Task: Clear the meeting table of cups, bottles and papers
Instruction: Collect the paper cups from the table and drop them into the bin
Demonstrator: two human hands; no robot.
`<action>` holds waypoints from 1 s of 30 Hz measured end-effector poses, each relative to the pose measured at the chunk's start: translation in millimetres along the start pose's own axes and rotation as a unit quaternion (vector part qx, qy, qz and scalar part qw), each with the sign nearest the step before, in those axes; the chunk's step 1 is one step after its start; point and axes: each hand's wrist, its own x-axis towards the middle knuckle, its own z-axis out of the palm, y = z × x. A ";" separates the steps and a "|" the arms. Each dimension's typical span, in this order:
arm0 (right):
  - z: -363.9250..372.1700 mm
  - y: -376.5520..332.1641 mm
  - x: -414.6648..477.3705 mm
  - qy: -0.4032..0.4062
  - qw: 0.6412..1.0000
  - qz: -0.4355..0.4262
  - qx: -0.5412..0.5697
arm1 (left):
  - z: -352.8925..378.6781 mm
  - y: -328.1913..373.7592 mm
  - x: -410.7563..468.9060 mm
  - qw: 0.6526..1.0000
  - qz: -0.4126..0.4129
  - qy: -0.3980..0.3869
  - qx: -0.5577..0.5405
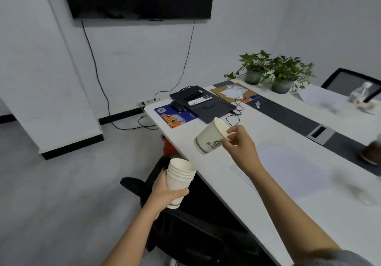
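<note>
While the left hand (165,190), low in the centre of the frame, curls its fingers round a stack of paper cups (179,180) held upright off the near edge of the white counter (224,195), a black chair (189,226) shows beneath it. Just above and to the right, the right hand (240,145) pinches the rim of a single paper cup (209,138), which tilts with its mouth toward the upper right and hangs over the counter. The two hands are apart. To the right of that arm, pale papers (288,168) lie flat on the counter. At the right edge stands a blurred dark cup (371,152). Farther back lie a blue mouse pad (175,117) with a mouse (177,105) and a dark folder (206,105). Beyond, in the upper right, stand two potted plants (268,71) and a blurred plastic bottle (360,94).
</note>
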 end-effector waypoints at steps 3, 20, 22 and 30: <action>10.0 -20.9 -31.1 0.020 1.000 -0.023 0.005 | -6.0 7.2 -0.6 0.998 0.038 -0.013 0.040; -29.7 -15.1 -191.3 0.067 0.989 0.067 -0.116 | 70.6 39.6 -78.4 0.954 0.174 -0.212 0.124; -49.1 -6.7 -219.2 0.093 0.984 0.083 -0.128 | 95.0 42.6 -97.9 0.943 0.180 -0.250 0.130; -160.3 12.0 -391.0 0.234 0.943 0.187 -0.142 | 236.2 26.5 -224.8 0.875 0.192 -0.425 0.128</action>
